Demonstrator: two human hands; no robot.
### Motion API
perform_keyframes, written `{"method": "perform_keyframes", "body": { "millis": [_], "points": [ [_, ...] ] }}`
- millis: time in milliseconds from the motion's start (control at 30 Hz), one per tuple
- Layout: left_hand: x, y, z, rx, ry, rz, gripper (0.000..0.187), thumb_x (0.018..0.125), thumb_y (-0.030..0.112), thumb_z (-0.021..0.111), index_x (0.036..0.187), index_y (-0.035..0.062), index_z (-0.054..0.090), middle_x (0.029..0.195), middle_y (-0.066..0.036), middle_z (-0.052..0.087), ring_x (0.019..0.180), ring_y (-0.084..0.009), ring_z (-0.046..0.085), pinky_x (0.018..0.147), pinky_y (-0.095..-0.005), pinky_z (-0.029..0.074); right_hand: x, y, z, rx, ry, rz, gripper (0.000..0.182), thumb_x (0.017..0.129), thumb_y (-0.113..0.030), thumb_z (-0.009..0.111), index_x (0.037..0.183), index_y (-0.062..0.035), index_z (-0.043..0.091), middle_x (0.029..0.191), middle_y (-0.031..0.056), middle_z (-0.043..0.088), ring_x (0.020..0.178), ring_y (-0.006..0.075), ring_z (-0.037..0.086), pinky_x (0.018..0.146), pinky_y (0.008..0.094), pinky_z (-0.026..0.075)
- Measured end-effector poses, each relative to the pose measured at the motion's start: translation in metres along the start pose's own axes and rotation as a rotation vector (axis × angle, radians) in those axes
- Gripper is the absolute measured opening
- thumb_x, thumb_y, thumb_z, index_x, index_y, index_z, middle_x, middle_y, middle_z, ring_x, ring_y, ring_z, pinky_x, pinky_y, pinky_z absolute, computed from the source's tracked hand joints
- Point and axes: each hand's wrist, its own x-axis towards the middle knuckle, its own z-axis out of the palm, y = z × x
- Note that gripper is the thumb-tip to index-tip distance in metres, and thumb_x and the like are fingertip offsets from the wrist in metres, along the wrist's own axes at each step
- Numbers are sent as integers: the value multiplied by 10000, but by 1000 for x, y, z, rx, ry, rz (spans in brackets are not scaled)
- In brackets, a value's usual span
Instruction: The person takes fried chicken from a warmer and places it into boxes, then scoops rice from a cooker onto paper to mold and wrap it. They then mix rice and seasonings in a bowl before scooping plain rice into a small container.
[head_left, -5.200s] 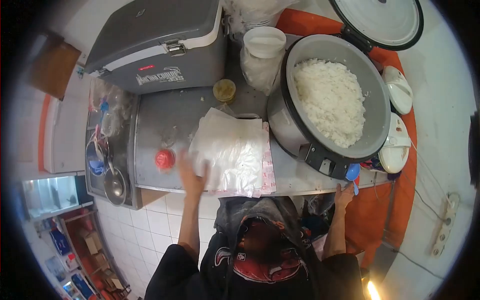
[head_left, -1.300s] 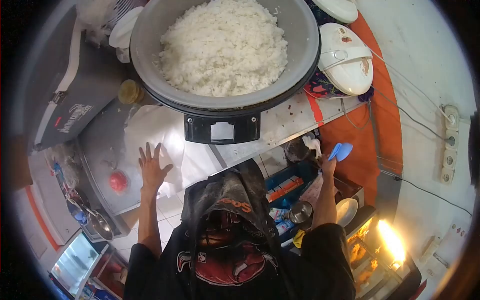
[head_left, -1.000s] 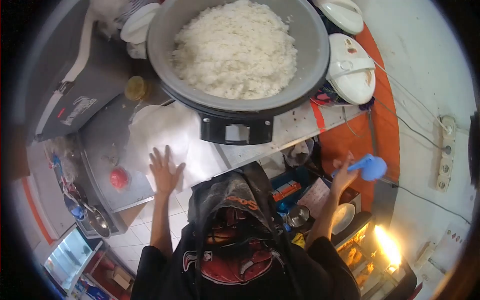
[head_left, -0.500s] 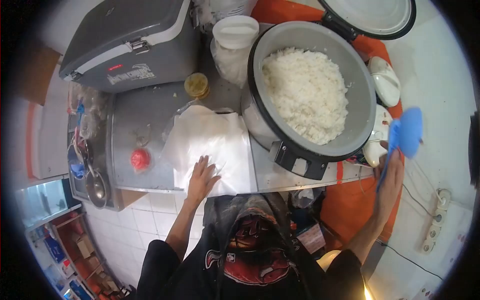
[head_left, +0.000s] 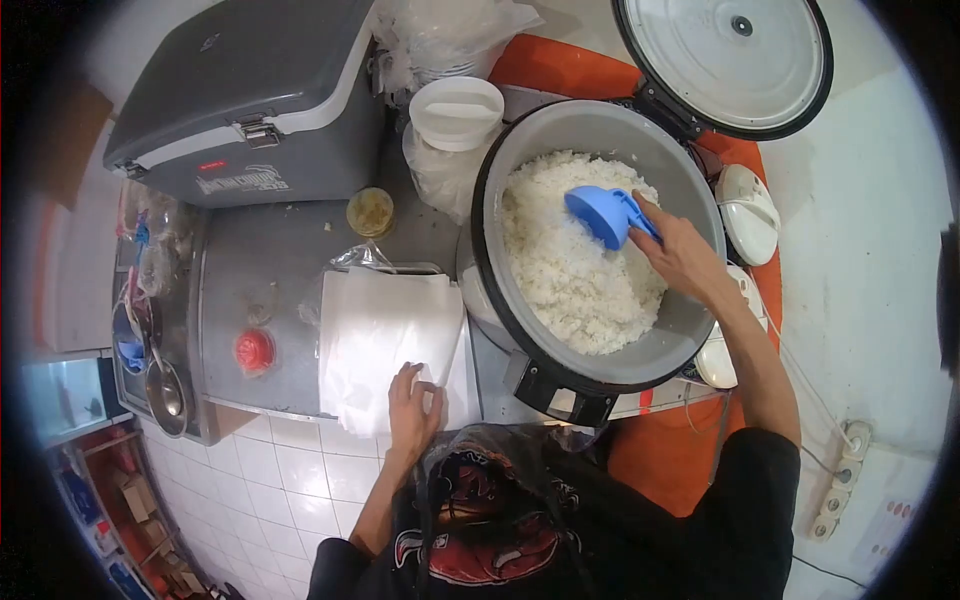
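My right hand (head_left: pixel 682 252) is wrapped around the handle of a blue rice scoop (head_left: pixel 598 214). The scoop's round bowl is over the white rice (head_left: pixel 560 285), inside the large rice cooker (head_left: pixel 498 330); whether it touches the rice is hard to tell. On a stack of white wrapping paper (head_left: pixel 375 330) lies my left hand (head_left: pixel 412 412), fingers apart and resting near the front edge of the sheets. The cooker's lid (head_left: pixel 735 60) stands raised behind the pot.
A grey cooler box (head_left: pixel 250 110) stands at the back left. By it are a small tub (head_left: pixel 370 212) and a white-lidded container (head_left: pixel 455 115). A red bundle (head_left: pixel 254 349) lies on the metal counter (head_left: pixel 260 290). Ladles (head_left: pixel 168 395) are at far left, a power strip (head_left: pixel 840 480) at right.
My right hand has carried the blue scoop from beside the cooker leftward to over the rice. My left hand stays on the paper. The whole view has shifted slightly.
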Motion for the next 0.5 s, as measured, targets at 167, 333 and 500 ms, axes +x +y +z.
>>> {"method": "perform_keyframes", "body": {
  "millis": [167, 333, 500],
  "points": [
    [2, 7, 3, 62, -28, 10, 149, 808, 97, 718, 909, 48, 621, 1237, -185, 549, 1244, -432, 459, 1040, -520, 359, -7, -9, -45, 508, -245, 443, 439, 966, -280, 555, 1306, -4, 517, 635, 0, 436, 467, 68, 410, 405, 260, 345],
    [40, 69, -50, -144, 260, -35, 84, 843, 57, 691, 889, 26, 628, 1068, -154, 633, 1046, -338, 572, 927, -421, 434, -65, -18, -66, 788, -100, 508, 372, 971, -251, 548, 1258, -15, 534, 636, -4, 438, 420, 65, 374, 373, 235, 317],
    [103, 188, -102, -403, 261, 415, 169, 796, 19, 733, 943, 12, 651, 983, -128, 663, 921, -270, 613, 819, -351, 472, -142, -32, -60, 1222, 23, 588, 374, 983, -241, 535, 1260, 7, 497, 594, -3, 427, 364, 27, 334, 303, 190, 265]
  ]
}}
